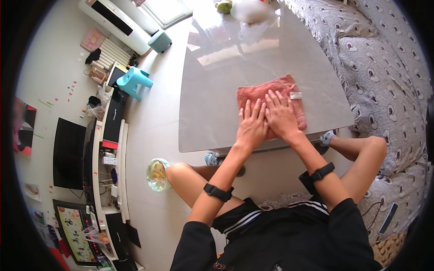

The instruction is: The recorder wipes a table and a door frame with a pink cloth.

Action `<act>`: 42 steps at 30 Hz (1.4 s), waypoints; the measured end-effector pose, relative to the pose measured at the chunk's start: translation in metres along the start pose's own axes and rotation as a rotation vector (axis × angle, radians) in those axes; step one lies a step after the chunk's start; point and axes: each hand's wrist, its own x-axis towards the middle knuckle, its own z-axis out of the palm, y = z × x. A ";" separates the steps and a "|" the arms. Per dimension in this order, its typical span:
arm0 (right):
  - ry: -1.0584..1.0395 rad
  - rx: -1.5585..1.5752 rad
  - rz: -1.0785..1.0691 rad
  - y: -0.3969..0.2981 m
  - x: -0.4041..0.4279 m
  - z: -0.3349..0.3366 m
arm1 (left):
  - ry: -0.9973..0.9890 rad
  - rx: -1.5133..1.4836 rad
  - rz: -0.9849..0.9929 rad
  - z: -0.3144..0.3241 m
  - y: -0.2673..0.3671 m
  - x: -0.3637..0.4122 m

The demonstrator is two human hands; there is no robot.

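Note:
A folded pink cloth towel lies flat on a grey, glossy, marble-look table, close to the edge nearest me. My left hand rests palm down on its left part. Beside it, my right hand lies palm down on the middle of the towel, the two hands touching at their inner sides. Neither hand's fingers curl around the cloth. A white label sticks out at the towel's right side. The palms and the cloth beneath them are hidden.
A sofa in a patterned grey cover runs along the table's right. At the far end stand a pale blurred object and a green item. Left on the floor are a lined waste bin and a turquoise stool.

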 end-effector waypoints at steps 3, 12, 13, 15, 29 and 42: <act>-0.048 0.056 -0.050 0.000 0.013 -0.004 | -0.023 -0.091 0.010 -0.015 -0.009 0.013; 0.132 0.098 0.086 0.005 0.022 -0.003 | 0.148 0.023 -0.230 0.004 -0.003 0.055; 0.118 0.101 0.083 0.005 0.022 -0.003 | 0.166 0.006 -0.237 0.005 -0.004 0.055; 0.102 0.093 0.095 0.008 0.022 -0.004 | 0.184 -0.011 -0.246 0.007 -0.004 0.056; 0.044 0.091 0.123 0.012 0.022 -0.001 | 0.250 -0.037 -0.262 0.010 -0.004 0.056; 0.047 0.085 0.115 0.014 0.022 -0.001 | 0.243 -0.057 -0.264 0.009 -0.002 0.056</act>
